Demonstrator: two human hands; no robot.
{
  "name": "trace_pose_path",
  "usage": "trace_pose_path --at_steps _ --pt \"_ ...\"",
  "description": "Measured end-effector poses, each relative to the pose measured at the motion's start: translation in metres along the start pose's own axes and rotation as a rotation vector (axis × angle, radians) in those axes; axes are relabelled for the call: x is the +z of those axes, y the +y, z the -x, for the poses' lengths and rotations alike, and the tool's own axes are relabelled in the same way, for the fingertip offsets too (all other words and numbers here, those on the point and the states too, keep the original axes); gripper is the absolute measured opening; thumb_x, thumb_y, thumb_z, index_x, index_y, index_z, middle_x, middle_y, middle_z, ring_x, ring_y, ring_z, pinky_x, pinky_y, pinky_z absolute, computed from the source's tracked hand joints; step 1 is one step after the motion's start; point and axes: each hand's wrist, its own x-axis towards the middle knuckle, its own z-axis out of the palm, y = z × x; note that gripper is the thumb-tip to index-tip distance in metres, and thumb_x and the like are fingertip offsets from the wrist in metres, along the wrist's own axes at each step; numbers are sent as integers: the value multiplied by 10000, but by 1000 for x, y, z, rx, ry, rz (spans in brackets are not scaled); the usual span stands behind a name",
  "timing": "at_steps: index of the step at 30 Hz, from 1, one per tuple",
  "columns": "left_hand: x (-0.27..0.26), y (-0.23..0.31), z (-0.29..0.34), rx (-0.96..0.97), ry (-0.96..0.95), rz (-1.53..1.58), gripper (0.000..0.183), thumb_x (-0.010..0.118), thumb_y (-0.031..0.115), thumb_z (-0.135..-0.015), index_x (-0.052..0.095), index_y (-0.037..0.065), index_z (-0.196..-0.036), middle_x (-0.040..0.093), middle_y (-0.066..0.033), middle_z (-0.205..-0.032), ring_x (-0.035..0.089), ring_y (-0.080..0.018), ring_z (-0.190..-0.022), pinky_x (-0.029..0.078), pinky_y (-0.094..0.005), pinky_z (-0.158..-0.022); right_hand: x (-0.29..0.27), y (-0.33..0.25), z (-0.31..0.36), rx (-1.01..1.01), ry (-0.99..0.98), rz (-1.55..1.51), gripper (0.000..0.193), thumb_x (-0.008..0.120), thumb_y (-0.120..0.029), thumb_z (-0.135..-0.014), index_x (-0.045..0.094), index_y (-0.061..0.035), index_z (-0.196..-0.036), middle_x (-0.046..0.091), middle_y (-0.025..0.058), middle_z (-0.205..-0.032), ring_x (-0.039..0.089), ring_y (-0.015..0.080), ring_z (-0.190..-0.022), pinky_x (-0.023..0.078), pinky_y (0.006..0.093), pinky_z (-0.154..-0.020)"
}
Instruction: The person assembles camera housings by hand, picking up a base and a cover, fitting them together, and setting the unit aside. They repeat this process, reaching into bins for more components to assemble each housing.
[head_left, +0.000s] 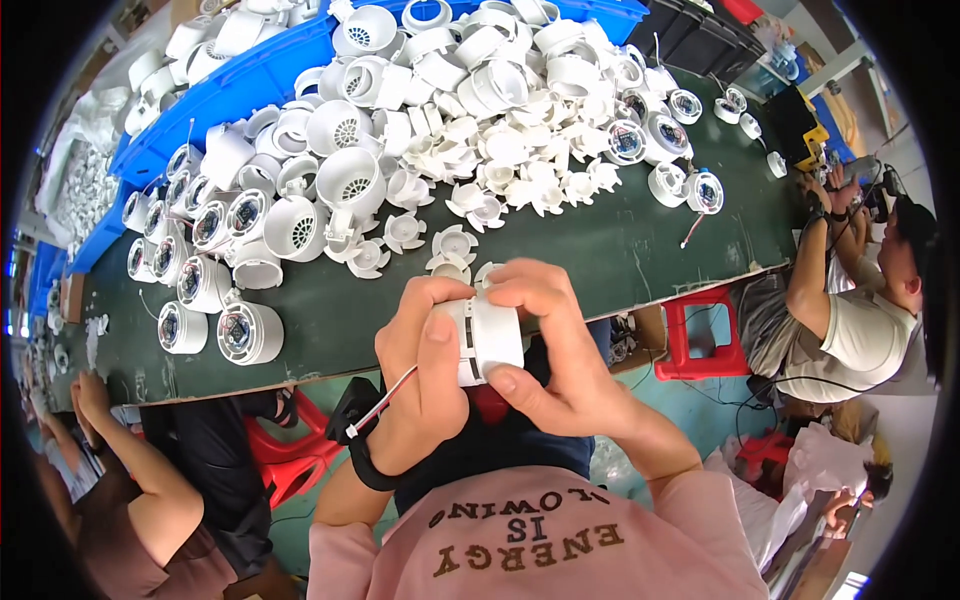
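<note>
Between my two hands, above the near edge of the green table, is a white round plastic fan housing (494,338) with slots along its side. My left hand (428,355) grips its left side, thumb upright against it. On the right, my right hand (553,350) wraps round it with fingers on top and thumb at the lower rim. A thin red and white wire with a small connector (352,430) hangs past my left wrist. Just beyond my fingers lie white fan blades (453,245). The inside of the held housing is hidden.
White housings (350,180) and loose blades (520,140) are heaped across the green table (600,260). Assembled units (250,332) stand at left, others (705,192) at right. Behind are blue bins (210,105). Co-workers sit either side; a red stool (700,365) stands at right.
</note>
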Motion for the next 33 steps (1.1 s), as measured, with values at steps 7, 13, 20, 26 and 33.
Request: trace_pose_path --at_steps 7,13,20,26,33 --pt "1 9 10 7 -36 -39 335 378 251 -931 539 -38 -982 594 -150 -785 582 -228 -613 444 -313 -559 19 6 3 -81 -49 -211 629 479 -307 -962 211 23 -1425 203 299 -1452 241 441 -1347 231 482 -1092" --pt "0 6 13 76 -43 -91 324 383 241 -950 545 -28 -1030 587 -153 -851 586 -220 -700 456 -305 -618 30 16 11 -90 -77 -329 704 545 -206 -892 161 28 -1433 194 294 -1471 228 408 -1367 186 478 -1110" --pt "-1 21 -2 -377 18 220 462 520 186 -939 338 -5 -1319 480 -104 -1155 515 -156 -945 448 -296 -808 8 -5 17 222 81 -125 722 687 -7 -778 319 20 -1399 331 222 -1391 517 284 -1096 489 306 -737" --pt "-17 32 -13 -94 -504 -326 913 766 129 -687 271 -24 -1439 343 -204 -1443 358 -312 -1337 302 -408 -1073 11 15 -2 335 467 -580 679 715 -14 -799 350 -25 -1371 525 93 -1161 535 169 -1040 459 325 -905" --pt "-69 -50 -84 305 205 -1412 661 770 442 -663 575 -11 -1103 508 -178 -1210 418 -373 -1179 283 -551 -937 6 21 3 423 -16 -752 513 685 -63 -818 434 -40 -1265 565 77 -1105 567 97 -928 482 224 -738"
